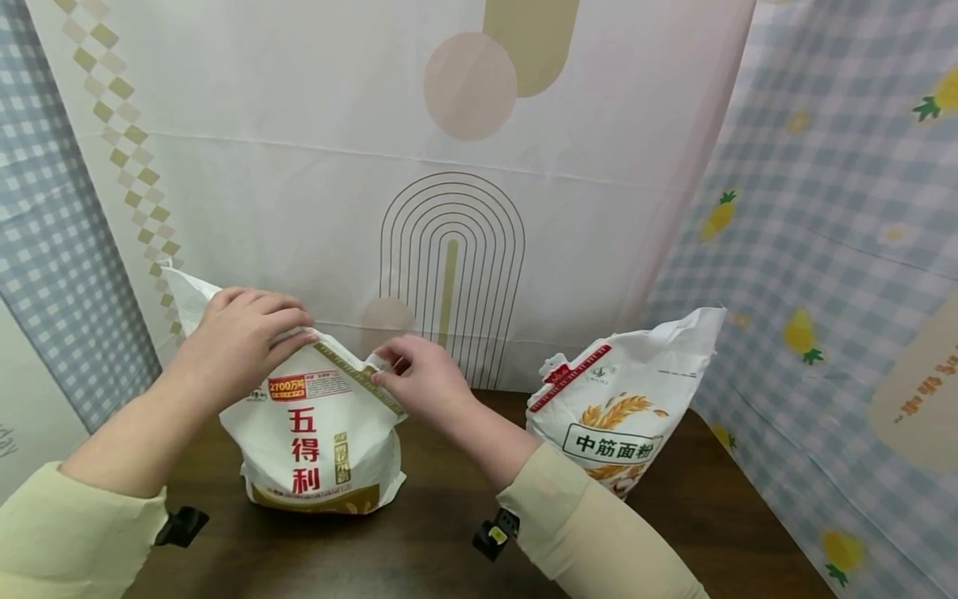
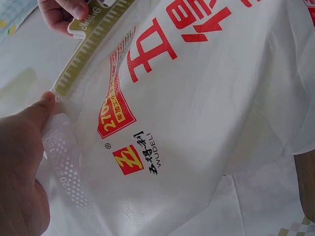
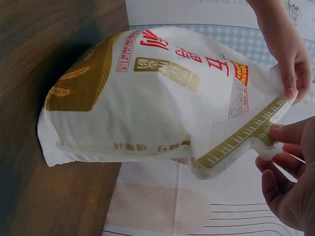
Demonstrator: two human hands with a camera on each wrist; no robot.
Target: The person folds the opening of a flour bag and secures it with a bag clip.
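Observation:
A white flour bag (image 1: 262, 433) with red lettering stands upright on the left side of the table. Across its slanting top lies an olive-gold bag clip (image 2: 86, 51) with ruler-like marks. My left hand (image 1: 243, 337) grips the bag's top edge beside the clip's upper end, thumb on the front, the other fingers mostly hidden behind. With thumb and fingers, my right hand (image 3: 290, 167) pinches the tab in the middle of the clip. The bag's white top corner sticks up beyond the left hand.
A second white flour bag (image 1: 636, 408) leans on the right, with a red bag clip (image 1: 570, 378) across its slanted corner. Both stand on a dark wooden table (image 1: 441, 516). Patterned cloth (image 1: 614, 208) hangs behind, and checked cloth (image 1: 823, 249) hangs to the right.

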